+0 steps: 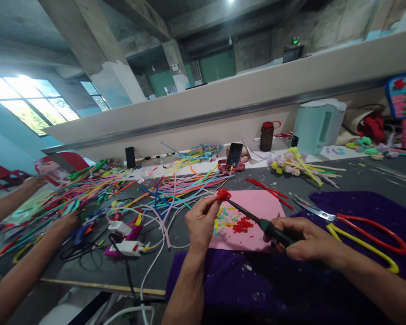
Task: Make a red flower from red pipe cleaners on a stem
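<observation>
My left hand [203,221] is closed, pinching a small red fuzzy pipe-cleaner piece [223,194] between thumb and fingertips. My right hand [301,237] is wrapped round the dark green handle of a soldering iron [272,230]. Its thin metal tip meets the red piece, or lies just in front of it; I cannot tell which. Below both hands lies a pink sheet [267,203] with a heap of short red clippings [242,225] and several yellow, white and turquoise ones [226,216]. Two red pipe cleaners [270,192] rest across the sheet's upper right edge.
Scissors [331,216] with red and yellow handles lie on a purple cloth [358,203] at the right. Left are loose pipe cleaners [186,185], cables and chargers [125,248], and a co-worker's hands [66,223]. Behind stand a phone [234,155], bottle [266,137] and kettle [314,126].
</observation>
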Available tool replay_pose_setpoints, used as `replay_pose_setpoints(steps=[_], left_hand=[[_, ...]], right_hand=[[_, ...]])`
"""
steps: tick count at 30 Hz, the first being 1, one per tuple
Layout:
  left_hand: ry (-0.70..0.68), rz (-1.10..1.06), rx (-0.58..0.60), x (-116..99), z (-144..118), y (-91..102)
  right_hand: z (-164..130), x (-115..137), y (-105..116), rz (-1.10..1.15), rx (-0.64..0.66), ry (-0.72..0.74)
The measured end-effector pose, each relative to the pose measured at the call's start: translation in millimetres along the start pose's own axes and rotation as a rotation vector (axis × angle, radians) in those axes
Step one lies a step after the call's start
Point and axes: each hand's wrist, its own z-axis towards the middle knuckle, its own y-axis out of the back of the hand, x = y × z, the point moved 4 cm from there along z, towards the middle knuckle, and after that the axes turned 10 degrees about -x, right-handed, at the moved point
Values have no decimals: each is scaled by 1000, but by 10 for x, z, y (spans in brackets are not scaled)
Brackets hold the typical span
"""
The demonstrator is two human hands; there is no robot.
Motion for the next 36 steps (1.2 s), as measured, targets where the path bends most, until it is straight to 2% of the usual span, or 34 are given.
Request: replay_pose_setpoints(steps=[3, 5, 11, 14, 17, 20, 27, 36], left_hand=[[-4, -4, 13, 5, -6, -6], [-2, -3, 20, 9, -8, -11], [37, -21, 5, 27, 17, -9], [138, -133, 5, 64, 39, -3], [300, -268, 60, 121, 46, -22], [384, -322, 123, 143, 41, -47], [386, -325, 205, 115, 23, -73], [384, -318, 204, 140, -2, -91]], right_hand=[[-9, 34, 8, 70, 42, -52], [0, 36, 18, 49, 40, -36], [34, 26, 1, -332, -39, 236], [21, 36, -13, -386, -48, 267], [8, 55, -4, -392, -58, 273], [2, 55, -4, -386, -51, 285], [-8, 64, -35, -416, -50, 308], [-2, 76, -48, -426, -61, 322]])
